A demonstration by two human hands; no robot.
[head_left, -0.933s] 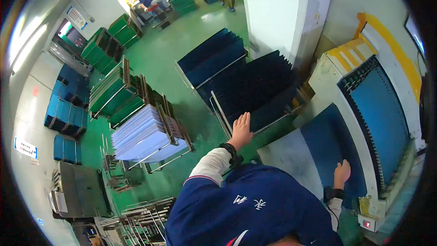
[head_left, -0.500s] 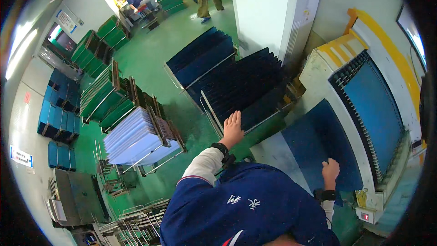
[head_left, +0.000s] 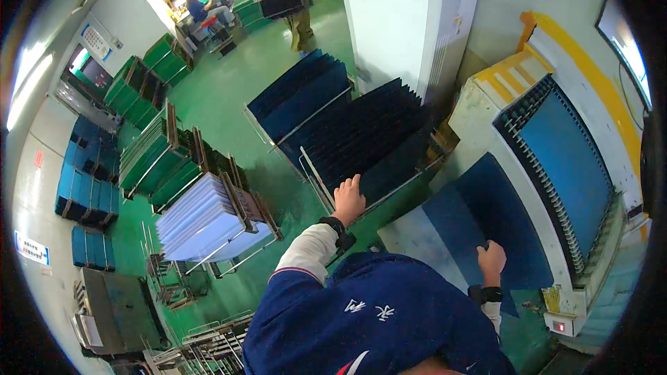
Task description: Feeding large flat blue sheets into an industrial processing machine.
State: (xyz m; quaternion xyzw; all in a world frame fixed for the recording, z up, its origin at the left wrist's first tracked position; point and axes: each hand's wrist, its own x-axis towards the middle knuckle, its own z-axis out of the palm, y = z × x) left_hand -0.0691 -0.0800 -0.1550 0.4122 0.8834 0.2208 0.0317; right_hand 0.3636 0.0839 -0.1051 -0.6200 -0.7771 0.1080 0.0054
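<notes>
My right hand [head_left: 492, 260] is closed, its fingers curled at the edge of a dark blue panel [head_left: 507, 215] beside the machine. Under and left of that panel, another blue sheet area [head_left: 451, 222] lies on a pale tabletop [head_left: 406, 239]. My left hand [head_left: 349, 198] reaches forward to the front corner of a metal rack [head_left: 314, 175] packed with upright dark panels [head_left: 368, 132]. Its fingers are apart and slightly bent, and I see nothing held in them. Whether the fingertips touch the front panel, I cannot tell.
A machine with a blue bed and toothed side strips [head_left: 566, 167] stands at the right. A second rack of blue panels [head_left: 302, 90] sits behind the near one. White panels [head_left: 208, 219] and green panels [head_left: 156, 160] fill racks at left. A person [head_left: 288, 0] carries a dark rack at the back.
My left hand has drawn slightly nearer and its fingers have bent. My right hand has shifted left to the panel's edge. The person at the back has come more into view.
</notes>
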